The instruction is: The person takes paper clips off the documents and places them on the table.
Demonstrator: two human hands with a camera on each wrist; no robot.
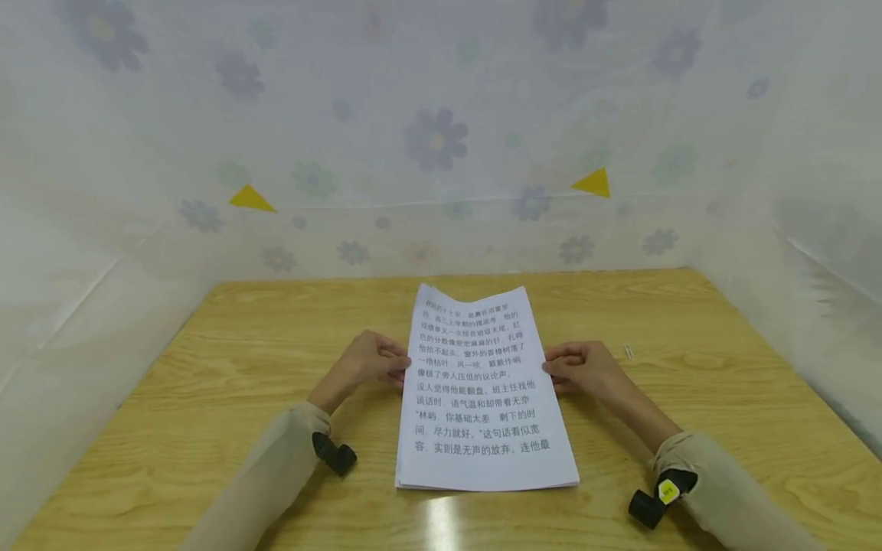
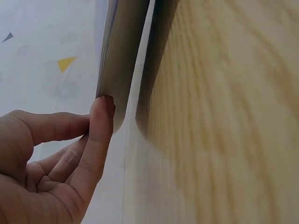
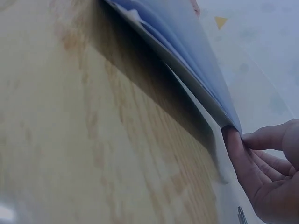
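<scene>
A stack of paper [image 1: 482, 398] lies in the middle of the head picture, on a wooden table [image 1: 207, 398], with black print on the top sheet. The left hand [image 1: 368, 361] holds the left edge of the stack about halfway up, and the right hand [image 1: 582, 367] holds the right edge straight across from it. In the left wrist picture, the thumb sits on top of the edge and the other fingers [image 2: 100, 140] curl under it, so this hand pinches the sheets. In the right wrist picture, that hand pinches its edge the same way, and the sheets lift off the wood a little there. The far end of the stack, near the top of the page, curls up in a soft wave. Paper like this is probably light, thin and floppy. It likely bends and slides easily, and loose sheets could slip apart. The two long edges, held on both sides, look like the best place to keep it together. A small metal thing [image 1: 628, 351] lies on the table just right of the right hand.
</scene>
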